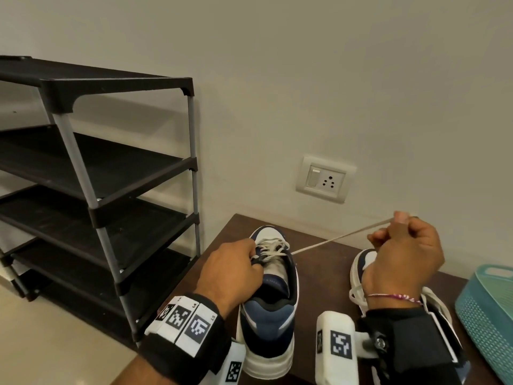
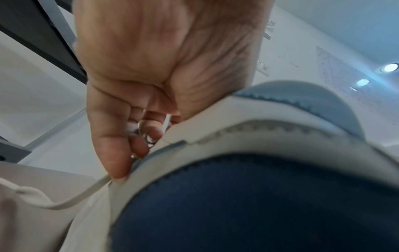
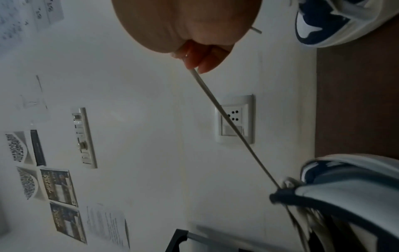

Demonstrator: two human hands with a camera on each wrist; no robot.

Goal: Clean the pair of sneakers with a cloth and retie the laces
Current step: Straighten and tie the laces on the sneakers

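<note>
A dark wooden table (image 1: 327, 276) bears two sneakers (image 1: 270, 301) and a teal basket (image 1: 485, 323).

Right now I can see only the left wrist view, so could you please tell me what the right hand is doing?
Observer: The right hand pinches the lace, drawn taut from the sneaker that the left hand grips at its lacing.
Operator: Thank you. Where is the other shoe?
Observer: The second sneaker stands on the table under the right hand, its laces loose.
Operator: Is a cloth nearby?
Observer: None shows in any view. Only a teal basket stands at the table's right edge.
</note>
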